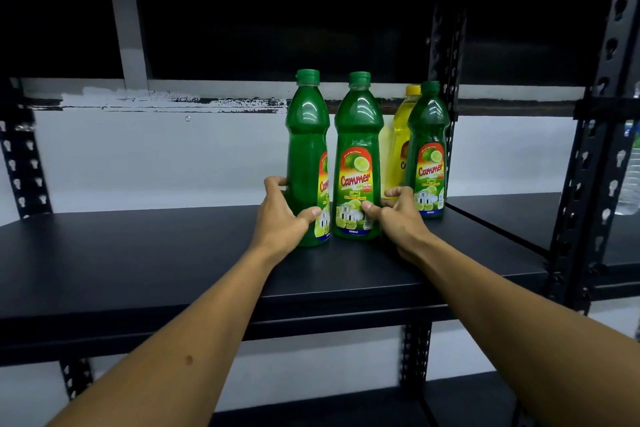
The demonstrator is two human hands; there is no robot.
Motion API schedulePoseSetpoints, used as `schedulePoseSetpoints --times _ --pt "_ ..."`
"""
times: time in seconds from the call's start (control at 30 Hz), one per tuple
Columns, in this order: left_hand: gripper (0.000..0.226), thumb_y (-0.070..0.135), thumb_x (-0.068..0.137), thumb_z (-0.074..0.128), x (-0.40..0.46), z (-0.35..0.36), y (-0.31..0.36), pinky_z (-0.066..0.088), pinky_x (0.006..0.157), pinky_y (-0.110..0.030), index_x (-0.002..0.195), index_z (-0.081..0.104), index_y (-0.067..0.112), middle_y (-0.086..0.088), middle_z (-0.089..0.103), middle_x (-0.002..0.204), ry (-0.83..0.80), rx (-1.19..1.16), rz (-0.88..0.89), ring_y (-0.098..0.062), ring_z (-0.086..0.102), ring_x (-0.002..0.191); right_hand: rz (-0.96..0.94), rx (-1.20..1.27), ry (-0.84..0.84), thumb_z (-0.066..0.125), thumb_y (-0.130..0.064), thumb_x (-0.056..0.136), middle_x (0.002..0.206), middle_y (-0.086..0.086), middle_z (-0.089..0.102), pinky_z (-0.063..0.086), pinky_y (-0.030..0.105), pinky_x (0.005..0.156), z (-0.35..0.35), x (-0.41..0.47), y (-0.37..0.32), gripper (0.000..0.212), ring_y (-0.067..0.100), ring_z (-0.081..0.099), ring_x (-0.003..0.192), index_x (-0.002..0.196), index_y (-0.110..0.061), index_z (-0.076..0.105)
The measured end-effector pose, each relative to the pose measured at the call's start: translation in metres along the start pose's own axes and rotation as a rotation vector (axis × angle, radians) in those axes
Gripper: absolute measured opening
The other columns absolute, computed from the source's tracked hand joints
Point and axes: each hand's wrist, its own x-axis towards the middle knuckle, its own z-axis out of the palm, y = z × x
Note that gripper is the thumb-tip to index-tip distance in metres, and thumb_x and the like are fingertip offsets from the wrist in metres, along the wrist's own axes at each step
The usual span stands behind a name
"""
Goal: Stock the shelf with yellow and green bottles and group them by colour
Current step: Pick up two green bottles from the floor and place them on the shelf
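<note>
Risk – tipping: I am seeing both hands gripping low on tall, narrow bottles, so I am judging that a quick sideways shove could be toppling one into its neighbour.
Risk – mixing: the yellow bottle (401, 135) is standing behind the right-hand green bottle (428, 149), right of centre; I am thinking it could be ending up walled in among the greens.
Left hand: the left hand (282, 215) is wrapping its fingers and thumb round the base of the left green bottle (306, 156), just left of centre.
Right hand: the right hand (394, 215) is pinching the lower part of the middle green bottle (356, 156) – thumb on the label, fingers curling behind.
Where they are: all four bottles are standing upright on the black shelf (138, 253), mid-frame; the two held ones are sitting just beside each other.
Look: clear plastic is showing bright liquid, screw caps are matching it, and red-and-yellow lime labels are facing me – the left one is turning its label away to the right.
</note>
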Motion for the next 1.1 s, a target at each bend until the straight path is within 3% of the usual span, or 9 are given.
schedulePoseSetpoints --times 0.07,0.13,0.2,0.3,0.37,0.47,0.53,0.67,1.1 --pt "0.063 0.019 0.085 0.072 0.001 0.0 -0.001 0.042 0.095 -0.029 0.136 0.035 0.018 0.0 0.04 0.122 0.028 0.041 0.008 -0.018 0.047 0.115 -0.017 -0.035 -0.002 0.062 -0.011 0.094 0.105 0.003 0.05 0.044 0.021 0.075 0.001 0.0 0.002 0.041 0.009 0.055 0.085 0.125 -0.007 0.037" --pt "0.061 0.018 0.086 0.07 0.003 -0.001 -0.002 0.044 0.098 -0.033 0.135 0.036 0.024 -0.003 0.041 0.12 0.052 0.054 -0.008 -0.02 0.047 0.114 -0.047 -0.079 0.025 0.062 -0.014 0.094 0.114 0.006 0.051 0.047 0.029 0.086 0.002 0.002 0.004 0.041 0.017 0.057 0.097 0.128 -0.009 0.04" --pt "0.052 0.011 0.087 0.065 0.006 -0.002 -0.004 0.051 0.09 -0.038 0.123 0.032 0.03 -0.01 0.048 0.12 0.059 -0.006 -0.049 -0.027 0.052 0.115 -0.07 -0.122 0.048 0.062 -0.016 0.094 0.124 0.009 0.051 0.049 0.038 0.097 0.002 0.005 0.006 0.041 0.023 0.055 0.109 0.129 -0.012 0.041" --pt "0.043 0.001 0.087 0.054 0.007 -0.004 -0.006 0.055 0.085 -0.044 0.113 0.032 0.028 -0.015 0.052 0.119 0.111 -0.024 -0.105 -0.032 0.052 0.116 -0.082 -0.107 0.022 0.055 -0.012 0.098 0.125 0.013 0.057 0.053 0.04 0.093 0.003 0.005 0.005 0.037 0.02 0.061 0.099 0.132 -0.013 0.04" --pt "0.042 0.0 0.087 0.049 0.008 -0.005 -0.007 0.055 0.085 -0.048 0.122 0.041 0.022 -0.017 0.056 0.116 0.172 0.011 -0.12 -0.033 0.055 0.112 -0.091 -0.103 0.007 0.05 -0.017 0.101 0.129 0.013 0.057 0.052 0.037 0.093 0.002 0.002 0.003 0.04 0.017 0.06 0.097 0.139 -0.015 0.037" --pt "0.045 -0.001 0.091 0.047 0.008 -0.005 -0.005 0.054 0.072 -0.033 0.134 0.046 0.014 -0.01 0.064 0.112 0.145 -0.046 -0.129 -0.025 0.063 0.097 -0.113 -0.163 -0.095 0.048 -0.032 0.102 0.135 -0.007 0.044 0.041 0.018 0.09 0.004 -0.004 -0.002 0.058 0.009 0.046 0.114 0.15 -0.015 0.023" --pt "0.044 0.007 0.093 0.056 0.006 -0.004 -0.003 0.051 0.067 -0.025 0.134 0.045 0.016 -0.004 0.064 0.111 0.101 -0.097 -0.133 -0.019 0.064 0.092 -0.119 -0.238 -0.129 0.062 -0.034 0.093 0.129 -0.004 0.051 0.043 0.023 0.091 0.008 -0.002 0.0 0.068 0.014 0.053 0.117 0.146 -0.015 0.023" --pt "0.06 0.021 0.084 0.074 0.003 0.0 -0.003 0.05 0.083 -0.032 0.133 0.038 0.017 0.0 0.063 0.114 0.009 -0.023 -0.13 -0.02 0.063 0.099 -0.057 -0.338 -0.01 0.082 -0.034 0.076 0.115 0.006 0.062 0.049 0.03 0.088 0.008 0.007 0.005 0.067 0.023 0.061 0.102 0.125 -0.009 0.044" --pt "0.056 0.034 0.083 0.075 -0.005 0.036 0.024 0.052 0.08 -0.041 0.119 0.036 0.014 -0.01 0.062 0.12 -0.026 0.237 -0.115 -0.029 0.063 0.106 -0.023 -0.372 0.154 0.083 -0.024 0.076 0.112 0.006 0.062 0.051 0.044 0.095 -0.048 -0.006 0.004 0.051 0.025 0.061 0.102 0.112 -0.013 0.048"
